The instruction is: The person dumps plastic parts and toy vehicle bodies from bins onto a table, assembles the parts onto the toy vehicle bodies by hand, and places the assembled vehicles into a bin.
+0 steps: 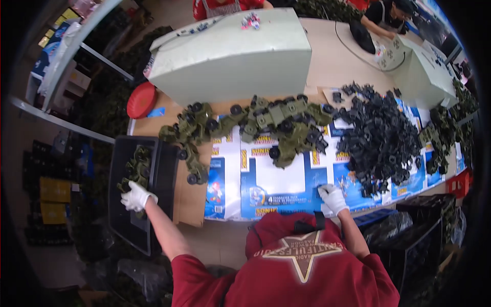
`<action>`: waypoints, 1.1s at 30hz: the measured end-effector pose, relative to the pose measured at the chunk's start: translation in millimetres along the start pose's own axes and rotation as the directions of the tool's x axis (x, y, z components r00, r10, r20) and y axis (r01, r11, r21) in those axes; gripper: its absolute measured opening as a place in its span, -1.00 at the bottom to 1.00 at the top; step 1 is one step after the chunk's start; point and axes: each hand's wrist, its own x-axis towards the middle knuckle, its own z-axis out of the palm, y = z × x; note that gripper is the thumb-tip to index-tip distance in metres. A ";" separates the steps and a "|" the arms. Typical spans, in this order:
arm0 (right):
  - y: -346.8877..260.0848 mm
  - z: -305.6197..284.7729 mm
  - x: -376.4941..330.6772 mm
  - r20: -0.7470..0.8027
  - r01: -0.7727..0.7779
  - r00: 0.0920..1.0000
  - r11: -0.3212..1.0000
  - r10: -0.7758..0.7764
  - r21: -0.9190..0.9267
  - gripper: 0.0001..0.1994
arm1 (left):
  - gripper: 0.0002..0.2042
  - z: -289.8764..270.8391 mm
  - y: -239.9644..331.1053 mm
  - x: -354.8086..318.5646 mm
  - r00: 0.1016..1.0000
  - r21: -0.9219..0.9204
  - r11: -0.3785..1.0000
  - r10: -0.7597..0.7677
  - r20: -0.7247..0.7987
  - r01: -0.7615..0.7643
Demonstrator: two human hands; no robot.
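Observation:
My left hand [135, 197], in a white glove, is over the black bin [118, 225] at the left, its fingers closed on a green toy vehicle [138, 165]. Part of the toy shows beyond the glove; the hand hides the rest. My right hand [333, 199], also white-gloved, is low over the table's near edge, fingers bent together. A small dark bit shows at its fingertips, too small to name. Ahead of the hands lies a heap of green toy vehicles [279, 118] with black wheels. Right of it is a large pile of black plastic parts [378, 135].
Blue-and-white printed cardboard [279, 179] covers the table. A pale green machine housing [230, 66] stands at the back, with another housing [422, 69] at the far right. A red basin [141, 100] sits at the back left. Two people [388, 20] are across the table.

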 end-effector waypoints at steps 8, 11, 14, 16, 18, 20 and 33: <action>-21.4 -5.2 3.3 0.040 -0.057 0.997 0.998 0.059 -0.034 -0.77 | -0.43 -18.5 104.2 -261.6 0.121 -0.928 0.215 0.975 0.187 -0.305; -21.1 -13.8 -0.9 0.058 -0.007 0.998 0.998 0.010 -0.063 -0.75 | -0.09 -46.4 143.8 -319.4 -0.237 -0.803 -0.135 0.972 0.008 -0.581; -18.8 -18.9 -11.8 0.050 -0.060 0.997 0.996 0.063 -0.060 -0.74 | 0.05 -53.9 167.3 -341.4 -0.415 -0.731 -0.117 0.877 0.240 -0.672; -22.6 -27.4 -17.9 -0.001 -0.083 0.997 0.992 0.083 -0.095 -0.75 | -0.01 -49.6 172.6 -338.2 -0.456 -0.772 -0.001 0.808 0.374 -0.635; -10.8 -29.8 -22.8 -0.071 -0.088 0.994 0.991 0.081 -0.104 -0.75 | -0.10 -54.9 169.3 -334.2 -0.378 -0.863 0.141 0.856 0.352 -0.485; -8.2 -30.2 -27.6 -0.118 -0.108 0.989 0.987 0.094 -0.115 -0.76 | -0.15 -70.7 160.4 -321.9 -0.265 -0.881 0.122 0.927 0.266 -0.458; -140.4 -90.0 42.9 0.342 -0.184 0.866 0.403 -0.365 0.897 0.00 | -0.20 -162.6 -29.1 -287.1 -0.875 0.445 0.762 0.467 0.127 0.471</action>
